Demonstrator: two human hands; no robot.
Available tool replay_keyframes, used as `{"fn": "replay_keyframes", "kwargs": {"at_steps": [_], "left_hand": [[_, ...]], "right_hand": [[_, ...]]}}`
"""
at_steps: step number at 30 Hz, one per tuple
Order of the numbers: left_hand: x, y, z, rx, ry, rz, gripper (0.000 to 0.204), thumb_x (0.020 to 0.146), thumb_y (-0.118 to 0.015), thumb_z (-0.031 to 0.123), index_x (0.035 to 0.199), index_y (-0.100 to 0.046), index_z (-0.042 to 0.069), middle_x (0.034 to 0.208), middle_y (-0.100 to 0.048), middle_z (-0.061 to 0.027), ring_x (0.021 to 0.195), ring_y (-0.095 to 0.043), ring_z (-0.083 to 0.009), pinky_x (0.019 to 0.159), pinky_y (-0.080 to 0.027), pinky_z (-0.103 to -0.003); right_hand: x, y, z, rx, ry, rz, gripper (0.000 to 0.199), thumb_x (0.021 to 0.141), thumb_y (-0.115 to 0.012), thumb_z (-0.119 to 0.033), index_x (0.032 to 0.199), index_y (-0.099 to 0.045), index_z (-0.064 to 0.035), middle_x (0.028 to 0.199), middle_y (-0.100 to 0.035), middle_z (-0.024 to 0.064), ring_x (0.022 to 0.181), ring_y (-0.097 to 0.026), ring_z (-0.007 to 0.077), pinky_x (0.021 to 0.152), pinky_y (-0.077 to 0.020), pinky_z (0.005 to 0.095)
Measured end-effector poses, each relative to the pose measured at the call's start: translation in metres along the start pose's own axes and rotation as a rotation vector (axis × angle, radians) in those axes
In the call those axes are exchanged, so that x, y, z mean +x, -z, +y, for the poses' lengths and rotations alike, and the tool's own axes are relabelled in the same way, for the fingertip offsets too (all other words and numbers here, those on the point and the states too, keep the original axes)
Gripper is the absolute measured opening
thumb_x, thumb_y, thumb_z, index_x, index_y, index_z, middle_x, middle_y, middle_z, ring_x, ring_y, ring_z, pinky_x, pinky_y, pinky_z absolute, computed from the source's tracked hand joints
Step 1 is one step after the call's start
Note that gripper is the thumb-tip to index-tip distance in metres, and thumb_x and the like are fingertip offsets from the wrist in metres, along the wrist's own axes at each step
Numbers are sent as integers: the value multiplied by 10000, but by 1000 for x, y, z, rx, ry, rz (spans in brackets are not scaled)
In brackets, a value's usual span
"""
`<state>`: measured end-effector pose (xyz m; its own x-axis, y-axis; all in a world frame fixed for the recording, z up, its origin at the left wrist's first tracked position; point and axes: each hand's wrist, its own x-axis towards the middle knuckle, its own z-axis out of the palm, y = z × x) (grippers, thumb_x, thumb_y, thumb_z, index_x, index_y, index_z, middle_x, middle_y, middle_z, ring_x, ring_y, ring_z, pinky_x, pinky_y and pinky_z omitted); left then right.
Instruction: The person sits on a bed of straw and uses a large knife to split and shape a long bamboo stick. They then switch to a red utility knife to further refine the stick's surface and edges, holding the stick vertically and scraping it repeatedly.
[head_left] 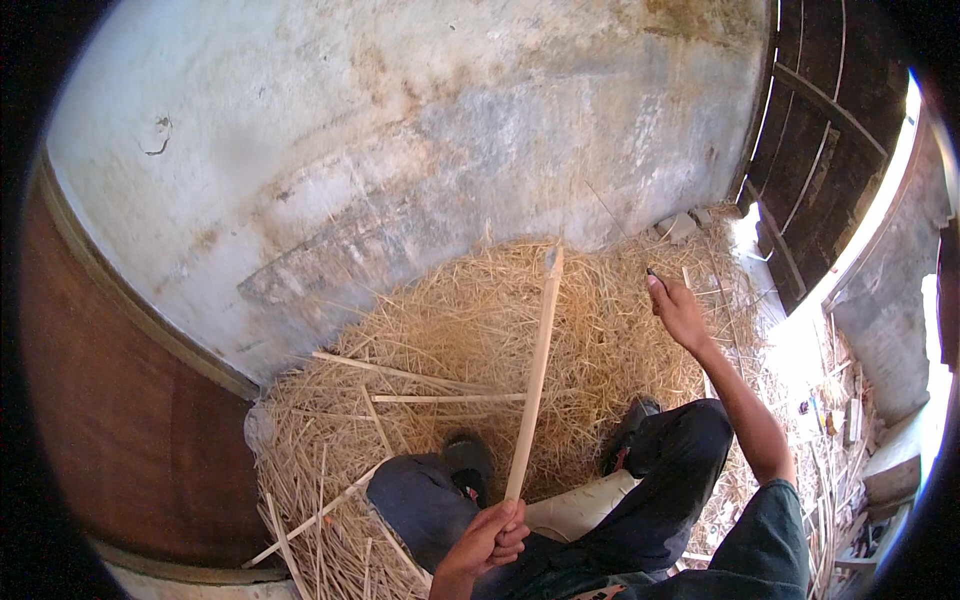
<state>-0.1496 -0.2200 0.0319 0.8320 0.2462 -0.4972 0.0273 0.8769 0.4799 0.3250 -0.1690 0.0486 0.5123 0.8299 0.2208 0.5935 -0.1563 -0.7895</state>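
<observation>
Low in the view, my left hand (490,540) is closed round the lower end of a long pale bamboo strip (535,390). The strip points up and away from me, and a greyish patch marks its far end. Off to the right, my right hand (678,312) is raised, its fingers closed and apart from the strip. A small dark tip (651,272) sticks out past the thumb; the rest of what it belongs to is hidden in the fist. Under both hands lies a thick heap of pale shavings (450,320).
Loose strips (450,398) lie left of centre, more by my bent left knee. A stained wall (400,140) rises behind the heap. A brown panel (130,400) stands left, dark boards (820,130) upper right. Stone pieces (678,228) sit by the wall.
</observation>
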Motion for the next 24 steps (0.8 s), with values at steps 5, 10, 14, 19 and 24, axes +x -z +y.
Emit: {"fn": "replay_keyframes", "kwargs": {"at_steps": [5, 10, 14, 19, 24], "left_hand": [[3, -2, -2, -4, 13, -96, 418, 1118, -393, 496, 871, -411, 160, 635, -282, 82, 472, -210, -34, 396, -194, -221], [9, 4, -7, -60, 34, -161, 424, 1116, -388, 506, 878, -413, 157, 640, -283, 83, 478, -212, -34, 400, -188, -222], [10, 2, -4, -30, 24, -82, 440, 1106, -408, 520, 855, -415, 158, 621, -275, 83, 462, -208, -35, 392, -193, -229], [7, 0, 10, 51, -99, -23, 447, 1098, -422, 532, 859, -420, 154, 614, -269, 80, 459, -203, -35, 394, -195, -228], [17, 0, 25, 86, -200, -84, 432, 1105, -413, 519, 882, -423, 150, 626, -259, 78, 466, -202, -32, 402, -184, -224]], "right_hand": [[-20, 5, -40, 447, -172, -144, 411, 1107, -458, -430, 895, -540, -88, 690, -432, -29, 580, -395, 83, 524, -340, 274], [-31, 10, -66, 589, -156, -171, 379, 1106, -453, -450, 949, -528, -113, 716, -384, -55, 574, -308, 59, 501, -267, 242], [-22, 9, -49, 460, -120, -170, 429, 1105, -439, -480, 943, -549, -98, 670, -415, -39, 537, -372, 78, 478, -310, 262], [10, -14, 32, -139, -105, -309, 467, 1072, -482, -466, 1004, -646, -34, 761, -604, 36, 654, -578, 156, 578, -463, 305], [-9, -74, 165, 47, -342, -412, 548, 1049, -480, -508, 988, -666, 3, 806, -654, 93, 685, -627, 206, 632, -515, 370]]}}
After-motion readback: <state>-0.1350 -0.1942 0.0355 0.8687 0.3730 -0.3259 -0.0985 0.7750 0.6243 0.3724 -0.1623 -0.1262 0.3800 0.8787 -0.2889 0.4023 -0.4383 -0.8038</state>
